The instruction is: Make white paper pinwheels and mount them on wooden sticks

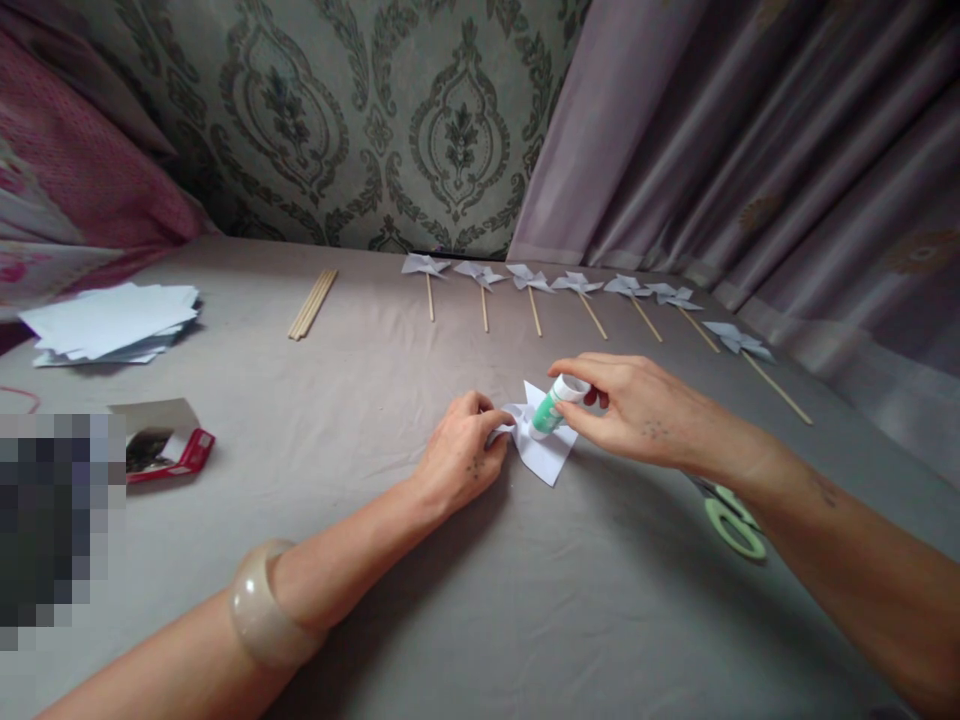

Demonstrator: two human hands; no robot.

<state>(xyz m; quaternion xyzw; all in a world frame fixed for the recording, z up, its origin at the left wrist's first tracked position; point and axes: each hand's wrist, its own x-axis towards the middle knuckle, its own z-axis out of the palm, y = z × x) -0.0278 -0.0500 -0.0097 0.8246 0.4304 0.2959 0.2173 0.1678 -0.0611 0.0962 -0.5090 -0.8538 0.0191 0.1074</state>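
Between my hands lies a white paper pinwheel (546, 458), partly folded, with flat corners toward the right. My left hand (471, 445) pinches its folded left side against the cloth. In my right hand (619, 405) is a green and white glue stick (552, 408), tilted, its lower end at the middle of the paper. Whether glue shows under that end is hidden. Green-handled scissors (735, 525) lie partly behind my right forearm.
Several finished pinwheels on sticks (531, 285) form a row at the back right. Loose wooden sticks (313, 305) lie at the back left, near a stack of white paper (112, 320). A red open box (169, 450) with small dark contents sits at left.
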